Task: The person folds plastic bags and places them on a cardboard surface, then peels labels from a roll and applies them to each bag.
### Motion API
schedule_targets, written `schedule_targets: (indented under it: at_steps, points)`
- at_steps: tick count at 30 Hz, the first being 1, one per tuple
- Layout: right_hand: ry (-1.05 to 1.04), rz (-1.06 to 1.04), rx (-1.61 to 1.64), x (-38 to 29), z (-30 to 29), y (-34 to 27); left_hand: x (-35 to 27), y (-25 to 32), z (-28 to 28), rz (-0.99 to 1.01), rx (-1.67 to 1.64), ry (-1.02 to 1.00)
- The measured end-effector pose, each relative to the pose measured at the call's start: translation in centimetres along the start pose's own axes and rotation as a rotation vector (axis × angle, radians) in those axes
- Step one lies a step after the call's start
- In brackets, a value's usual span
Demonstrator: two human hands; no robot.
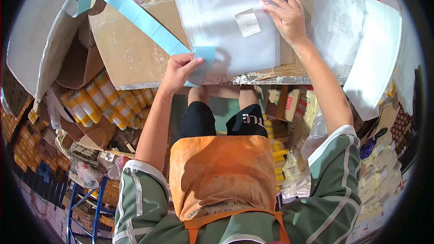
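My left hand (179,71) pinches the near end of a long light-blue strip of label backing (147,23), which runs up to the far left and curls over at my thumb. A stack of clear plastic bags (217,13) lies flat in front of me on cardboard. On the top bag sits a printed white label (247,22), slightly tilted. My right hand (285,15) is spread over the bags' right side, just right of the label; its fingertips are at the plastic, and whether something small is at the index fingertip I cannot tell.
More clear bags with a label (334,23) lie to the right, beside a curved white sheet (376,51). Flattened cardboard (135,51) covers the work surface. An open carton (40,34) stands at left. Yellow-and-white wrapped rolls (101,98) are piled below the surface, near a blue metal frame (96,210).
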State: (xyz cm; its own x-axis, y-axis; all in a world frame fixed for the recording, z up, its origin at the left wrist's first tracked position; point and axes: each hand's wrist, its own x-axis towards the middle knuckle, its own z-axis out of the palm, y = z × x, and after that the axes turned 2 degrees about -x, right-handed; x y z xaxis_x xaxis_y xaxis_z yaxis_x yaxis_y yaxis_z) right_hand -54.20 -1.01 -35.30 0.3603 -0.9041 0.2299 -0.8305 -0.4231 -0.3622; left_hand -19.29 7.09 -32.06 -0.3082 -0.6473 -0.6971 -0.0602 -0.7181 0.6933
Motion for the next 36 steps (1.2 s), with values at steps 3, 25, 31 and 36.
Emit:
schedule_targets:
  at_steps: [3, 25, 31, 36]
  points:
    - [0.033, 0.005, 0.024, -1.2, -2.6, 1.1, -1.8, 1.3, 1.3, 0.398, 0.461, 0.017]
    - [0.009, 0.224, 0.93, -4.4, -10.8, -18.1, -7.7, 10.5, 10.9, -0.12, -0.553, 0.182]
    - [-0.043, 0.365, 0.931, -4.0, -10.7, -19.8, -9.0, 9.1, 9.0, -0.075, -0.677, 0.095]
    - [0.146, 0.443, 0.838, -4.1, -9.5, -21.5, -10.0, 7.4, 8.2, 0.019, -0.427, 0.148]
